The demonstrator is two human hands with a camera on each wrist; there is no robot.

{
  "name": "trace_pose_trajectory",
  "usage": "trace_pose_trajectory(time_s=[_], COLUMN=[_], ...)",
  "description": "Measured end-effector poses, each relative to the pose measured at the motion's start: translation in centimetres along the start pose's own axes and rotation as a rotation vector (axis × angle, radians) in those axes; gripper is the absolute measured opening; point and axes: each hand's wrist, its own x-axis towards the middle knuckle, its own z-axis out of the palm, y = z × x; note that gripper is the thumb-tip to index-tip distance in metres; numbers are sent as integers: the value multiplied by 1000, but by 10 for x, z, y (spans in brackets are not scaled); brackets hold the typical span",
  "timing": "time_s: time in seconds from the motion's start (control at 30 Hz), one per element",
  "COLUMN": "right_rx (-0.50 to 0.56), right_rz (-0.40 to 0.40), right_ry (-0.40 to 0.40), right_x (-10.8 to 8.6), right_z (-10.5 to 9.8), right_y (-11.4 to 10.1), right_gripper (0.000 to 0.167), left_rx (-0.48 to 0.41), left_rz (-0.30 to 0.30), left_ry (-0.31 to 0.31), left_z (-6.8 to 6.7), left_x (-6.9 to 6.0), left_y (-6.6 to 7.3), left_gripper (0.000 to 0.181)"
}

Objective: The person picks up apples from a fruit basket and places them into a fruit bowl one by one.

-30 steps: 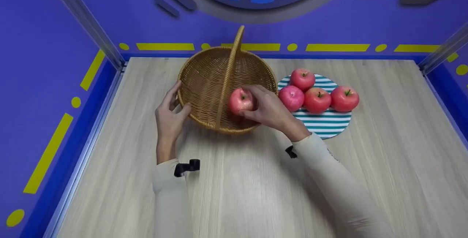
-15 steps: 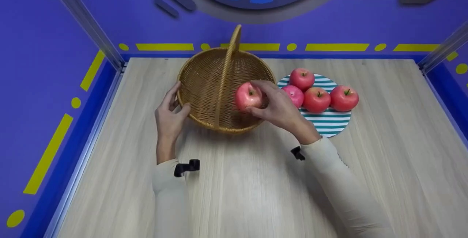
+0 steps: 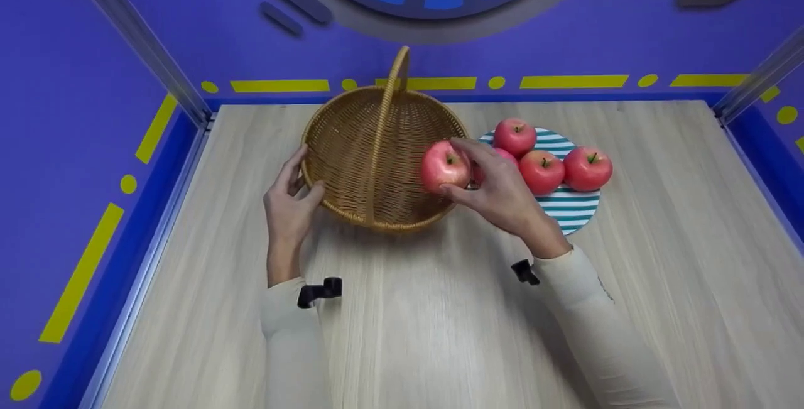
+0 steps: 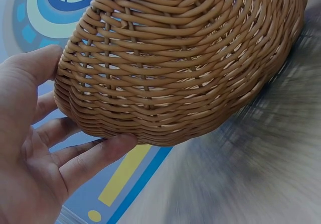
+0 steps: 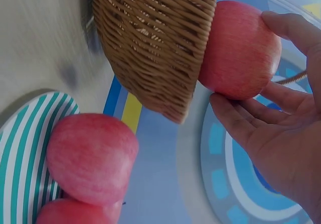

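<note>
My left hand (image 3: 292,195) grips the left rim of a brown wicker basket (image 3: 339,164) that has one tall arched handle. In the left wrist view the thumb is at the rim and the fingers (image 4: 90,161) lie against the woven outer side. My right hand (image 3: 502,195) holds a red apple (image 3: 443,167) between thumb and fingers, above the basket's right rim. From the right wrist, this apple (image 5: 241,50) shows just past the rim. Several more red apples (image 3: 541,172) sit on a green-and-white striped plate (image 3: 575,211), one of them partly hidden behind my right hand.
The basket and plate stand side by side on a pale wooden table (image 3: 414,321). A blue-purple wall (image 3: 207,26) with yellow marks rises behind, and panels close off the left and right sides.
My right hand has moved right with the apple, from inside the basket to over its right rim. My left hand stays on the left rim; the basket has tilted or shifted slightly left.
</note>
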Motion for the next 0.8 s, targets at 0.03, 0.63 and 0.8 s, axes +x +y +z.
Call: trace_pose_trajectory(time_s=[0.03, 0.63, 0.8], right_rx=[0, -16, -9], right_rz=[-11, -42, -20], right_ry=[13, 166, 167], right_x=[-1, -27, -38], right_z=[-1, -37, -45], right_y=[1, 20, 27], right_gripper=[79, 79, 79], left_rx=[-2, -13, -24], left_rz=[-1, -8, -4], left_ry=[3, 2, -6], left_z=[0, -3, -1], left_x=[0, -2, -1], left_y=[0, 1, 1], left_gripper=[64, 64, 63])
